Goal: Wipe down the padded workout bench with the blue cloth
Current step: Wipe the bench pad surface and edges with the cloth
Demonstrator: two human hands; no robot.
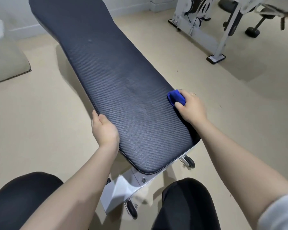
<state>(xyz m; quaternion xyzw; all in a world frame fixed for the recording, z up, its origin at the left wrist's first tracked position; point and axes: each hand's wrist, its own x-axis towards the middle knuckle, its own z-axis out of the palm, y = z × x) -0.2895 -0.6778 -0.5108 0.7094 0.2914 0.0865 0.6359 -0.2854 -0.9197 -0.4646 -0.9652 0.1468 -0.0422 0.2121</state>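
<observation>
- Padded workout bench [123, 100]: long, dark, weave-textured pad lying flat, running from near centre to far left.
- Blue cloth [175, 97]: bunched, pressed against the pad's right edge.

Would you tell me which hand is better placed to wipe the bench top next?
The right hand: it already grips the blue cloth at the bench edge, while the left hand steadies the opposite edge.
</observation>
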